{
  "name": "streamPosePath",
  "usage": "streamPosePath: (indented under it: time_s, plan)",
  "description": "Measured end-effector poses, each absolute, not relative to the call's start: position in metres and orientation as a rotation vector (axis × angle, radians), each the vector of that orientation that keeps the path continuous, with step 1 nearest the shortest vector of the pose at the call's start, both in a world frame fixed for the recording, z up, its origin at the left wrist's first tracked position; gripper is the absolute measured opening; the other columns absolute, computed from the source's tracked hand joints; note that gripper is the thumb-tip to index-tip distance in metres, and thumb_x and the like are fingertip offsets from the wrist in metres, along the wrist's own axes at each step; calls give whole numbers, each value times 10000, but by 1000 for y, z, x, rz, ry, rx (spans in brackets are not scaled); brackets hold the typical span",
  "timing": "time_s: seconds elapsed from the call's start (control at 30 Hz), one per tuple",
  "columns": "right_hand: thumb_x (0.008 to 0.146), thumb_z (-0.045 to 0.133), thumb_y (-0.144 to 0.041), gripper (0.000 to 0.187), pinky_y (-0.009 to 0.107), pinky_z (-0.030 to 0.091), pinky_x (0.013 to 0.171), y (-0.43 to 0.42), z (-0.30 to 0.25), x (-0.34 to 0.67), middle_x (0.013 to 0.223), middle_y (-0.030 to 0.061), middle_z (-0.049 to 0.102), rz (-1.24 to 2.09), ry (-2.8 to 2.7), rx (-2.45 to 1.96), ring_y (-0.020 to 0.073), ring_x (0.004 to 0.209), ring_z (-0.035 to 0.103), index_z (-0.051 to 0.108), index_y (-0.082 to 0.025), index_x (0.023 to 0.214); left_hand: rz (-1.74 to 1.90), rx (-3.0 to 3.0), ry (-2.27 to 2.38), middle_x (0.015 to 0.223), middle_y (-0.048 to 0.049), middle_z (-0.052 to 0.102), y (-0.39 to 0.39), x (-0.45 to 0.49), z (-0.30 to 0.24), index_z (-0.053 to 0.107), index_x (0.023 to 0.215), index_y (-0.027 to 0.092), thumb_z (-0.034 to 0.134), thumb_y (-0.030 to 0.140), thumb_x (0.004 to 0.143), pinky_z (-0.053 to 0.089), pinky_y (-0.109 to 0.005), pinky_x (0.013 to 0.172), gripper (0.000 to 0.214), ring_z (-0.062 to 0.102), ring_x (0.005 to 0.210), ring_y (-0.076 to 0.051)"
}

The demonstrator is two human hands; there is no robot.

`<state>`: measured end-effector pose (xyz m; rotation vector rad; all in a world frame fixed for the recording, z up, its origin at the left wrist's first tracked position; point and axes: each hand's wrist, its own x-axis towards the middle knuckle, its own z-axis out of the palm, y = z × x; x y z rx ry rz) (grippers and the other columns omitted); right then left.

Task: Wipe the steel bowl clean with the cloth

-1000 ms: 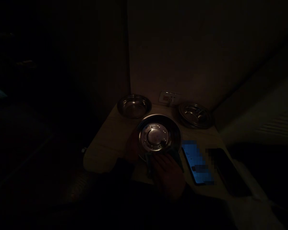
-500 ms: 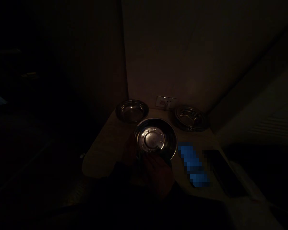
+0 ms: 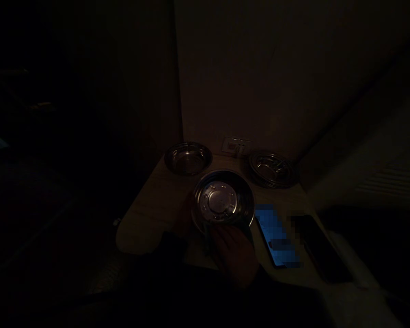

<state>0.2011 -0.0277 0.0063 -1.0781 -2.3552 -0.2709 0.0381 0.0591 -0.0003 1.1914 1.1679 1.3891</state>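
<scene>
In the dim light a shiny steel bowl (image 3: 222,202) lies near the middle of the small table, with small bright spots around the ring in its base. My left hand (image 3: 185,216) grips the bowl's left rim; its fingers are mostly lost in shadow. Over the near rim lies my right hand (image 3: 233,250), pressing a dark greenish cloth (image 3: 207,237) against the bowl. Part of that cloth spreads out to the right of the fingers.
Another steel bowl (image 3: 187,158) stands at the table's back left. Stacked steel dishes (image 3: 272,171) sit at the back right, below a wall socket (image 3: 237,146). A lit phone (image 3: 276,237) and a dark flat object (image 3: 323,248) lie to the right on the table (image 3: 146,214).
My right hand and the cloth have shifted slightly right along the bowl's near side. The bowl has moved a little to the right. The picture has grown darker.
</scene>
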Motion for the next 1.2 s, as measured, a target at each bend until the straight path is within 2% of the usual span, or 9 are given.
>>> streamPosePath:
  time_s: [0.13,0.33,0.43,0.57,0.77,0.97,1.07,1.2]
  plan:
    - [844,523,-152,362,404,491,887,-26,6,204,1123,152,662,-271,-2354,-1042,247,1031,595,593,-84,1192,1375,1085,1110,1217,-104,634,53,43,1,631,1116,116,400,430,869,412,-360,1023,461,558,1167,-234]
    - [865,484,-167,373,413,489,909,-28,11,206,1147,134,656,-223,-2358,-1061,235,1057,589,575,-113,1223,1322,1260,1320,1179,-97,655,54,40,10,614,1143,107,375,262,874,438,-358,991,391,594,1107,-222]
    - [862,486,-166,367,416,486,921,-29,17,213,1154,123,656,-196,-2394,-1082,237,1061,592,583,-116,1212,1292,1366,1363,1188,-93,649,53,37,12,604,1162,127,404,279,876,432,-381,994,381,592,1102,-236]
    - [858,494,-158,365,430,472,947,-29,22,228,1186,120,642,-211,-2448,-1085,235,1091,581,588,-136,1210,1334,1341,1314,1184,-81,652,50,38,18,607,1146,152,315,316,922,426,-366,1003,404,585,1118,-214]
    - [863,494,-160,363,447,467,962,-31,20,228,1193,124,639,-196,-2443,-1103,237,1115,571,591,-136,1212,1370,1355,1298,1209,-79,633,48,39,15,599,1130,148,324,362,916,405,-351,1020,409,564,1142,-219]
    - [853,482,-150,372,449,458,961,-34,19,219,1192,120,640,-217,-2415,-1126,250,1092,580,595,-124,1207,1387,1379,1319,1123,-70,666,47,37,7,597,1120,152,386,316,899,430,-360,981,346,592,1075,-231]
    - [842,485,-136,362,449,457,956,-34,20,217,1169,120,652,-216,-2397,-1127,250,1076,585,603,-116,1184,1389,1399,1306,1159,-71,651,48,38,7,585,1151,153,401,320,896,421,-370,994,356,579,1100,-237]
    - [841,471,-122,357,447,455,954,-35,21,214,1150,124,659,-203,-2365,-1121,245,1064,589,608,-114,1171,1391,1369,1337,1139,-89,655,48,39,11,598,1107,144,349,317,912,432,-372,985,359,590,1085,-232]
